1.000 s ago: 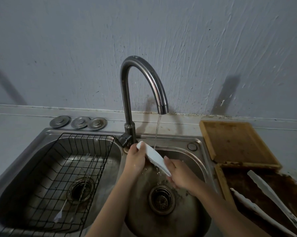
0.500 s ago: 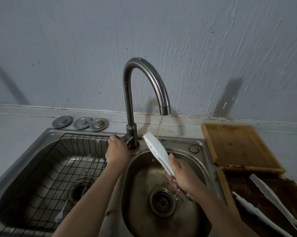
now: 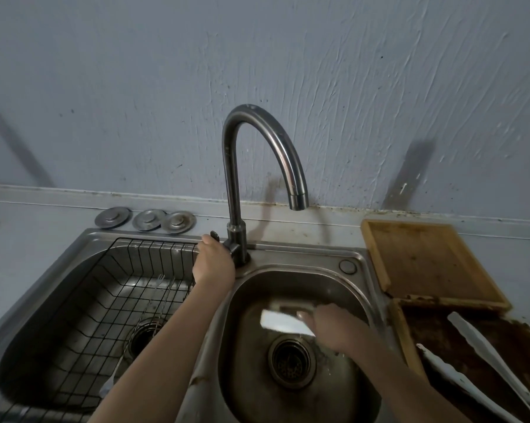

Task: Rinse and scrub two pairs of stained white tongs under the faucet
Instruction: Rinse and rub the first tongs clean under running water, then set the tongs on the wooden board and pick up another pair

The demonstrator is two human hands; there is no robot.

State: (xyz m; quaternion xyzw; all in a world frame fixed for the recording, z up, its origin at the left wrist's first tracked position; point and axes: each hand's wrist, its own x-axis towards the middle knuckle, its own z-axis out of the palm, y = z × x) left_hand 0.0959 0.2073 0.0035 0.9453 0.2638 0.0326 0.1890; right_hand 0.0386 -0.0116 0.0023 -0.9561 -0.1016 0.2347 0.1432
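Flanking steel sink [image 3: 291, 254]: grey counter [image 3: 37, 239] w/ wooden board [image 3: 425, 261], rough wall [image 3: 349, 87].

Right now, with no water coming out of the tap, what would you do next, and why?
Probably lift the tongs out of the right basin toward the counter. No water shows at the faucet spout, the left hand is at its handle, and the right hand holds this pair low over the drain. The second pair on the dirty wooden tray looks unwashed.
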